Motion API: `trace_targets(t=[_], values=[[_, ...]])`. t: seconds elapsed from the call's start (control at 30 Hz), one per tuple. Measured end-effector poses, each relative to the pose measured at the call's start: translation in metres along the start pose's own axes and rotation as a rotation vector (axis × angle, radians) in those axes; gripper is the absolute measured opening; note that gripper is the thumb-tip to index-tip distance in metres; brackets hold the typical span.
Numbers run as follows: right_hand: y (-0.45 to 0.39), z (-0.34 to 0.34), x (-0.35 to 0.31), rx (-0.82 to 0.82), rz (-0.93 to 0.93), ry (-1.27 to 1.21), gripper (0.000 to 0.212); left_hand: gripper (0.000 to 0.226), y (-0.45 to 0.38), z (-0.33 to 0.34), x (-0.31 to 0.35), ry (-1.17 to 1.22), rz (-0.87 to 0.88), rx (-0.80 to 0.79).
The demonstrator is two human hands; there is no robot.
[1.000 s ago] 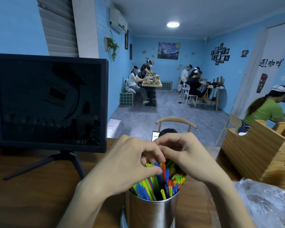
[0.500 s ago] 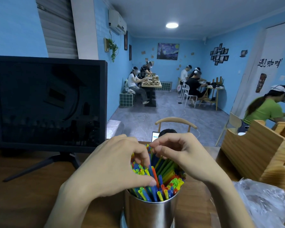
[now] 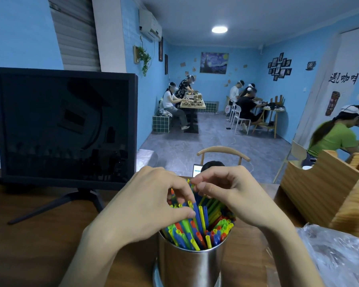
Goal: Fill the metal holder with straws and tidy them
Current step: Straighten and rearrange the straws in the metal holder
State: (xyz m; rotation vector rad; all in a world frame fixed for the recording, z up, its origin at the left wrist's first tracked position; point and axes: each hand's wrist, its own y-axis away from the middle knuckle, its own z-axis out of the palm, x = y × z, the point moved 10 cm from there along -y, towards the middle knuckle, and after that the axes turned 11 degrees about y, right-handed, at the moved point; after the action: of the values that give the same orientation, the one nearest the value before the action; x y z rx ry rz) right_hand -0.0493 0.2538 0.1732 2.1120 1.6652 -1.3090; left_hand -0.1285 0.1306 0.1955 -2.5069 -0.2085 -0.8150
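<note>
Our left hand and right hand now pinch higher-lifted straws above the metal holder, fingers curled.

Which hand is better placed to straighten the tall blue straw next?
Probably the left hand: its thumb and fingers already touch the blue straw; the right hand sits over the green ones.
</note>
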Motion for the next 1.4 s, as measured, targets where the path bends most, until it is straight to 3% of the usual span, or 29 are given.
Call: trace_targets(t=[0.33, 0.5, 0.63, 0.9, 1.03, 1.17, 1.23, 1.4], values=[[0.006, 0.004, -0.009, -0.087, -0.002, -0.059, 0.011, 0.022, -0.003, -0.014, -0.006, 0.169, 0.032, 0.124], [0.007, 0.008, -0.015, -0.106, -0.017, -0.085, 0.021, 0.022, -0.008, -0.02, -0.013, 0.484, 0.063, 0.236], [0.005, 0.01, -0.013, -0.093, -0.015, -0.086, 0.017, 0.021, -0.011, -0.015, -0.013, 0.673, 0.098, 0.316], [0.006, 0.003, -0.007, -0.08, 0.002, -0.046, 0.009, 0.021, 0.006, -0.057, -0.028, 1.078, 0.192, 0.695], [0.006, 0.0, -0.01, -0.052, -0.008, -0.154, 0.021, 0.014, 0.016, -0.072, -0.037, 1.228, 0.184, 0.818], [0.005, -0.023, -0.009, 0.174, -0.009, -0.37, 0.023, 0.015, 0.008, -0.062, -0.038, 1.169, 0.108, 0.711], [0.008, -0.037, -0.004, 0.306, 0.04, -0.522, 0.021, 0.023, 0.003, -0.057, -0.037, 1.029, 0.078, 0.603], [0.013, -0.054, 0.002, 0.457, 0.084, -0.715, 0.023, 0.017, -0.009, -0.022, -0.026, 0.662, -0.012, 0.159]])
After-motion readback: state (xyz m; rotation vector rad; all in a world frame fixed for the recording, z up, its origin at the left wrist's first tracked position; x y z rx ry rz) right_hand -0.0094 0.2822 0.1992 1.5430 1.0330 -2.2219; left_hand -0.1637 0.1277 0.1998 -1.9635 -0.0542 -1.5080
